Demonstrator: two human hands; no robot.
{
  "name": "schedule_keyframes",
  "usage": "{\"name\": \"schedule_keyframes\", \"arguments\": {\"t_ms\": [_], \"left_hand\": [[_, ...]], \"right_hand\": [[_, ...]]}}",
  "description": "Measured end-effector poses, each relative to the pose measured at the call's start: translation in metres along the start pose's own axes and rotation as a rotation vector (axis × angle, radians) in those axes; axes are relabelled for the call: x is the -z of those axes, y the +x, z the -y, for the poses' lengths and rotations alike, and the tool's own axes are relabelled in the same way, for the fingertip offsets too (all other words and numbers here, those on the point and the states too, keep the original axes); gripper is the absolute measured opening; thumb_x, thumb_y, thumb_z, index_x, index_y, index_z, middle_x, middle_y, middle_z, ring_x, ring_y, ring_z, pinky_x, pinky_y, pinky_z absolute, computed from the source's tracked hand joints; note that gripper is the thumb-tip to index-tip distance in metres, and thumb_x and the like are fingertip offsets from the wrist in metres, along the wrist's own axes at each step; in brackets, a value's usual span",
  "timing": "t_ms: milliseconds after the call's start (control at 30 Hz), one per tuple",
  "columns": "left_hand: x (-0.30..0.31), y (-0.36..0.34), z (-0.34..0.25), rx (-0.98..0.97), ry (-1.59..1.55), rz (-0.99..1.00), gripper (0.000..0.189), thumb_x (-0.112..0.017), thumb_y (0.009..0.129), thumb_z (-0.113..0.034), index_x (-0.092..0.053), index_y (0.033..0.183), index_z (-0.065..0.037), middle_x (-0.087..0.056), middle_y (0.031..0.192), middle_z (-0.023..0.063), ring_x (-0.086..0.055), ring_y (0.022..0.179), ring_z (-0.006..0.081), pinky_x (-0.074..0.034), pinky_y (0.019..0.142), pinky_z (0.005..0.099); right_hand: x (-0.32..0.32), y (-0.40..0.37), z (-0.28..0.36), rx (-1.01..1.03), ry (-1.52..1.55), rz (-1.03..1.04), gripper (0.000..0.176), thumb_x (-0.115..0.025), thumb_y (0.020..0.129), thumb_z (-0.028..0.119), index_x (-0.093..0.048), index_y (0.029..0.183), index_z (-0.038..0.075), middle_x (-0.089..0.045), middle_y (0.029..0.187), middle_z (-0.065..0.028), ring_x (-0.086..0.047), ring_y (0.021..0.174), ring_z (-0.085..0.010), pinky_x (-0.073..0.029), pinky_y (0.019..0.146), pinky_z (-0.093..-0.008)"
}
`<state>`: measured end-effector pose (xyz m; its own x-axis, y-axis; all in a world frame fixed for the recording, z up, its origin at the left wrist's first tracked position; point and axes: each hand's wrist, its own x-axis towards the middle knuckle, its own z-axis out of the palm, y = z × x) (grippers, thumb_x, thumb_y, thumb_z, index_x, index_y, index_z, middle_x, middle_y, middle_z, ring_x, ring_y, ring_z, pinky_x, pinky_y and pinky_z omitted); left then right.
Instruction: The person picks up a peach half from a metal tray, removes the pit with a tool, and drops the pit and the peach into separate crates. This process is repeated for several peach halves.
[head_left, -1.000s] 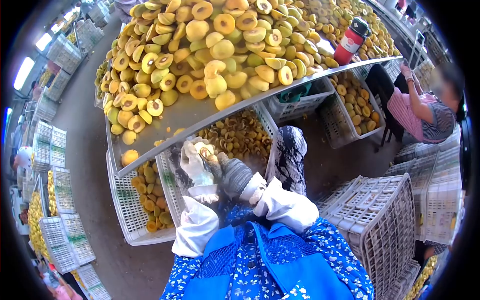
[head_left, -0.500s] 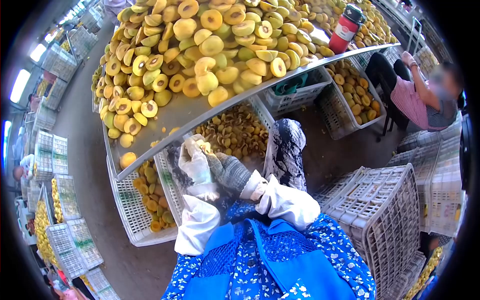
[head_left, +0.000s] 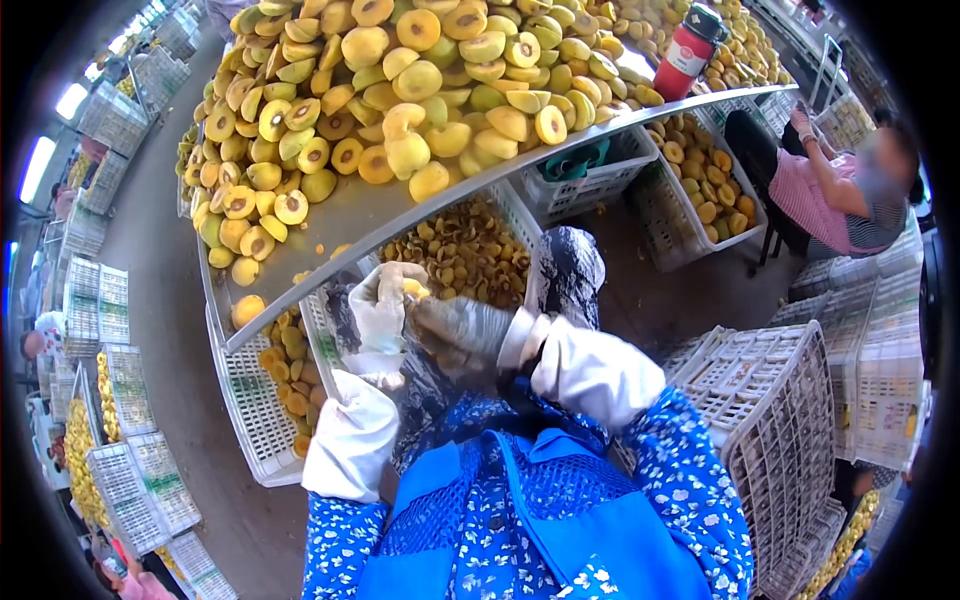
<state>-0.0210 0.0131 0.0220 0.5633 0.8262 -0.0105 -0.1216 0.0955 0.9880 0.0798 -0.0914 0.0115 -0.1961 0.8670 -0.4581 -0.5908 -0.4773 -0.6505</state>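
In my left hand [head_left: 380,305], in a white glove, a yellow peach piece [head_left: 414,288] is pinched between thumb and fingers. Against it is my right hand [head_left: 458,328], in a dirty grey glove, fingers curled in; anything it grips is hidden. Both hands are over my lap, just below the edge of the metal table [head_left: 365,215]. Heaped on that table are halved yellow peaches [head_left: 415,82], some with brown hollows showing. Just beyond my hands, under the table edge, is a crate of brownish-yellow peach scraps [head_left: 465,250].
A white crate [head_left: 245,405] with peach halves stands at my left. On the table is a red flask [head_left: 688,52]. Under its right side stands another peach-filled crate [head_left: 672,215]. A seated person [head_left: 830,190] is at the right, beyond stacked crates [head_left: 755,400].
My right hand has turned and its forearm has swung outward to the right. The left hand has shifted slightly left and down, still pinching the peach piece. The view has moved slightly.
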Motion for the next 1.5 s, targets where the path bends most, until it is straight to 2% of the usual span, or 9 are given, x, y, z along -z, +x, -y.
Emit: {"name": "schedule_keyframes", "arguments": {"t_ms": [167,333,533,733,867,967,1167,1333,1500], "left_hand": [[0.004,-0.008,0.012,-0.117,0.112,-0.100,0.027,-0.051,0.090,-0.017,-0.064,0.082,0.005,-0.065,0.073,0.0081,-0.059,0.059,0.0113,-0.047,0.054,0.0229],[0.020,-0.011,0.018,-0.179,0.207,0.038,0.028,-0.050,0.091,-0.018,-0.064,0.080,0.005,-0.065,0.074,0.0092,-0.060,0.060,0.0119,-0.049,0.055,0.0237],[0.027,-0.012,-0.006,0.068,-0.483,-0.267,0.036,-0.050,0.090,-0.030,-0.062,0.083,0.004,-0.065,0.074,0.0128,-0.063,0.062,0.0187,-0.051,0.057,0.0272],[0.119,0.020,-0.048,-0.460,1.772,-0.465,0.039,-0.064,0.078,-0.034,-0.058,0.107,-0.009,-0.058,0.102,0.0207,-0.055,0.095,0.0349,-0.046,0.080,0.0420],[-0.001,0.127,-0.081,-0.770,1.218,-0.162,0.052,-0.073,0.072,-0.025,-0.052,0.117,-0.007,-0.053,0.117,0.0170,-0.052,0.108,0.0326,-0.043,0.092,0.0394],[-0.062,0.203,-0.066,-0.225,1.575,0.255,0.067,-0.067,0.074,-0.045,-0.040,0.128,-0.015,-0.041,0.132,0.0162,-0.052,0.110,0.0329,-0.044,0.093,0.0386],[-0.005,0.214,-0.026,-0.266,0.328,-0.005,0.032,-0.061,0.086,-0.027,-0.053,0.111,-0.010,-0.063,0.087,0.0094,-0.064,0.072,0.0227,-0.051,0.057,0.0293],[0.013,0.091,-0.045,0.211,-0.436,-0.143,0.039,-0.050,0.090,-0.042,-0.047,0.106,-0.007,-0.061,0.083,0.0119,-0.062,0.057,0.0249,-0.051,0.046,0.0308],[0.032,0.027,-0.007,-0.613,0.763,-0.152,0.039,-0.060,0.083,-0.018,-0.044,0.114,-0.002,-0.056,0.105,0.0120,-0.056,0.096,0.0238,-0.051,0.075,0.0311]], "right_hand": [[0.007,0.039,-0.042,1.049,-1.096,-0.186,0.020,-0.040,0.092,0.016,-0.052,0.099,0.002,-0.059,0.079,-0.0125,-0.058,0.065,-0.0275,-0.046,0.055,-0.0347],[0.009,0.026,-0.028,0.096,-0.309,0.033,0.023,-0.046,0.095,0.024,-0.055,0.101,0.004,-0.060,0.073,-0.0068,-0.061,0.071,-0.0172,-0.046,0.056,-0.0325],[-0.039,0.010,-0.032,0.133,0.610,0.079,0.035,-0.049,0.089,0.047,-0.054,0.099,0.014,-0.056,0.074,0.0008,-0.049,0.053,-0.0085,-0.037,0.043,-0.0209],[0.038,0.048,-0.074,-0.092,0.426,-0.114,0.042,-0.049,0.086,0.057,-0.054,0.079,0.015,-0.050,0.055,0.0005,-0.043,0.038,-0.0111,-0.034,0.033,-0.0232],[0.010,0.031,-0.044,-0.120,0.012,-0.211,0.046,-0.049,0.085,0.058,-0.049,0.066,0.016,-0.044,0.047,0.0018,-0.035,0.030,-0.0111,-0.025,0.027,-0.0253],[0.009,0.008,-0.011,-0.070,0.070,-0.208,0.038,-0.049,0.089,0.049,-0.054,0.072,0.015,-0.048,0.054,0.0041,-0.039,0.037,-0.0091,-0.030,0.033,-0.0254],[0.060,0.007,-0.011,0.199,0.555,-0.089,0.022,-0.049,0.094,0.029,-0.059,0.086,0.011,-0.056,0.067,0.0016,-0.050,0.048,-0.0077,-0.042,0.042,-0.0200],[0.012,0.010,0.012,0.912,-0.689,-0.491,0.014,-0.049,0.093,0.015,-0.058,0.093,0.005,-0.055,0.064,-0.0059,-0.058,0.061,-0.0162,-0.042,0.051,-0.0307],[-0.001,0.035,-0.008,0.788,-1.311,-0.565,0.029,-0.053,0.085,0.015,-0.052,0.111,0.002,-0.053,0.078,-0.0159,-0.056,0.059,-0.0336,-0.043,0.047,-0.0393]]}}
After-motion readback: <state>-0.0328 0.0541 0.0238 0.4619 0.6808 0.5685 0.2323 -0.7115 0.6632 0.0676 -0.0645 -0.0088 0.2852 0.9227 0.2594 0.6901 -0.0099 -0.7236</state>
